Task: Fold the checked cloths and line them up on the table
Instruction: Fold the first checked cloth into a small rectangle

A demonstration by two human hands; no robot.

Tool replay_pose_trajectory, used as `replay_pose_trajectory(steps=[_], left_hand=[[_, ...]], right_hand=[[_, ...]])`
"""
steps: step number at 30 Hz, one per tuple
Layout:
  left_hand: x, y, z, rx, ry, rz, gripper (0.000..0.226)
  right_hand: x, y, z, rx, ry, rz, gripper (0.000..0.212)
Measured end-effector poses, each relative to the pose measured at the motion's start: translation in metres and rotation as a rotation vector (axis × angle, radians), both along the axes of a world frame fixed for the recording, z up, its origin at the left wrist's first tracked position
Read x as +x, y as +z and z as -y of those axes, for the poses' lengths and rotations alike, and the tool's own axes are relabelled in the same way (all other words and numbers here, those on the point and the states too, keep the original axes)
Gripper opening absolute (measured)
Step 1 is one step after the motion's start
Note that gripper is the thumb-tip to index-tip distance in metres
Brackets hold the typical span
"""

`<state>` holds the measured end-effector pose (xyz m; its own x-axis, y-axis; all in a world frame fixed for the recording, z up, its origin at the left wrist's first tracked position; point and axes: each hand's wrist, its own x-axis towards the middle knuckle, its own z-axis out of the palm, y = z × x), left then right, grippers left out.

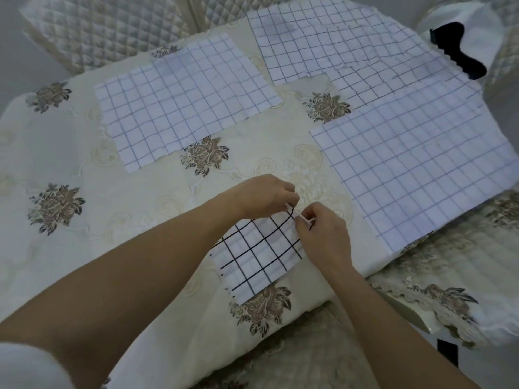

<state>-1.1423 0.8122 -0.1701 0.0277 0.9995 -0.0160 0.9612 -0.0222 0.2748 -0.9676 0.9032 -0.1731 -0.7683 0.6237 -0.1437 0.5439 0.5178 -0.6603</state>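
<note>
Both hands meet at the far corner of a small folded checked cloth [259, 254] lying near the front edge of the table [134, 209]. The left hand [265, 196] and the right hand [323, 234] each have fingers closed in a pinch on that corner, almost touching one another, as if lining up the layers.

The main risk, as I judge it, is the layers slipping apart — the grip is on one corner only, so the rest of the cloth lies free and a pull toward the far side could drag the whole piece and skew the fold. The embroidered tablecloth [84, 248] underneath looks soft and could ruck up with it.

A second risk is the table's front edge. The near corner of the small cloth sits close to where the tablecloth drops away, so a tug toward the body could send it over.

Open room lies to the left and ahead of the hands — bare tablecloth with flower patterns. Further off, a medium checked cloth [185, 108] lies at the far left, a large flat cloth [415, 169] just right of the hands reaches the table's right edge, and another crumpled cloth [337, 43] lies beyond it. The right side is crowded; the left is the safer way to slide.
</note>
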Motion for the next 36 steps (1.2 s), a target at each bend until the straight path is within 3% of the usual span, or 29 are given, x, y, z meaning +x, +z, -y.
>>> replay_pose_trajectory(steps=[3, 10, 24, 30, 36], left_hand=[[-0.001, 0.010, 0.007, 0.082, 0.037, 0.015, 0.008], [0.006, 0.004, 0.060, 0.121, 0.079, -0.037, 0.028], [0.034, -0.028, 0.152, 0.221, 0.200, -0.082, 0.025], [0.054, -0.049, 0.170, 0.029, 0.396, -0.156, 0.057], [0.075, -0.041, 0.174, -0.060, 0.652, -0.066, 0.060]], right_hand=[[0.002, 0.011, -0.001, 0.096, 0.081, -0.140, 0.007], [0.021, 0.013, 0.047, 0.284, 0.246, -0.278, 0.012], [0.038, -0.032, 0.133, 0.319, 0.343, -0.231, 0.006], [0.042, -0.048, 0.139, 0.324, 0.362, -0.132, 0.017], [0.041, -0.046, 0.133, 0.199, 0.448, -0.143, 0.020]])
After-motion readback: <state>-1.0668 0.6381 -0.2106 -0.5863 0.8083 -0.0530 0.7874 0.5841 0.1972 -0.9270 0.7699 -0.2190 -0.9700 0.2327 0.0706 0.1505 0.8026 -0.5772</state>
